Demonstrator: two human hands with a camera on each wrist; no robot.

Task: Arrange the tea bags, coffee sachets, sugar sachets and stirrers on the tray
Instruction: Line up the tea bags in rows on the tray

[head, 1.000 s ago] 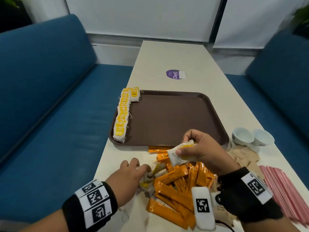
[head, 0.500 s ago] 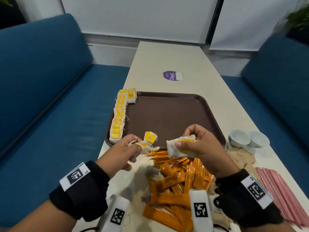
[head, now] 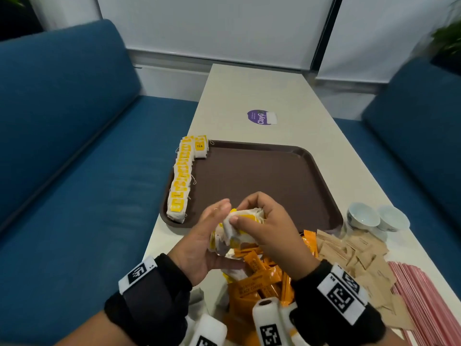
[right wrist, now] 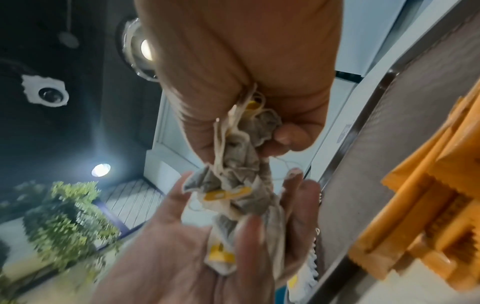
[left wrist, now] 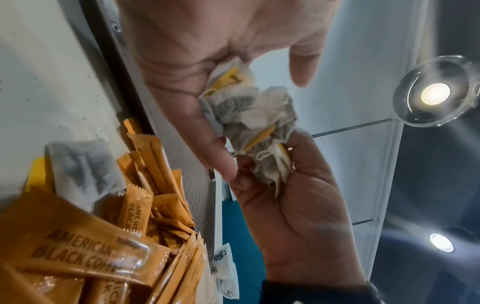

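Both hands meet just above the near edge of the brown tray (head: 262,176). My right hand (head: 269,228) grips a crumpled bunch of tea bags (head: 237,228) with yellow tags. My left hand (head: 204,240) lies palm-up against the bunch with straight fingers. The right wrist view shows the tea bags (right wrist: 233,185) hanging from the right hand (right wrist: 246,51) onto the open left palm (right wrist: 182,246). A row of tea bags (head: 182,181) lines the tray's left edge. Orange coffee sachets (head: 259,278) are piled under the hands. Brown sugar sachets (head: 354,255) and pink stirrers (head: 424,303) lie to the right.
Two white cups (head: 363,217) stand right of the tray. A purple sticker (head: 260,117) is on the table beyond it. Blue sofas flank the narrow table, whose left edge runs close beside the tray. One loose tea bag (left wrist: 83,164) rests on the coffee pile.
My left hand lifted tea bags from the pile and carried them right to the right hand. The two hands now hold one bunch together.
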